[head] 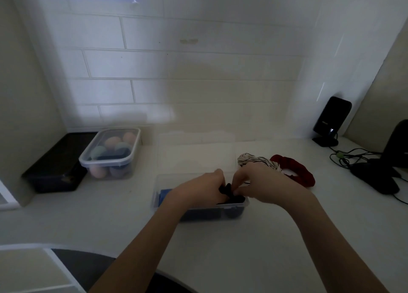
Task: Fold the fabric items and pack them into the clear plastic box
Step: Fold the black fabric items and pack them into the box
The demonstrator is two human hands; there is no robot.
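From my head camera, looking down at a white countertop [220, 244] against a tiled wall: my left hand [198, 189] and my right hand [265, 184] meet over the clear plastic box [154, 195], which sits directly in front of me. Both hands pinch a small piece of black fabric [229, 190] between their fingertips, holding it just above the right end of the box, touching or nearly touching dark fabric already packed inside. A blue fabric item [164, 196] lies in the box's left end, beside my left wrist. The box's clear lid [196, 153] lies flat just behind it.

Just behind my right hand lies a white fabric item with black stripes [254, 160], and beside it, further right, a red scrunchie [295, 169], both on the counter outside the box.

To the far left stands a second lidded clear container [110, 153] holding rounded pastel objects, next to a black tray [55, 164]. At the far right, a dark phone [332, 118] leans on a stand, with cables [348, 158] trailing near it. The phone bears small lettering, too blurred to read.
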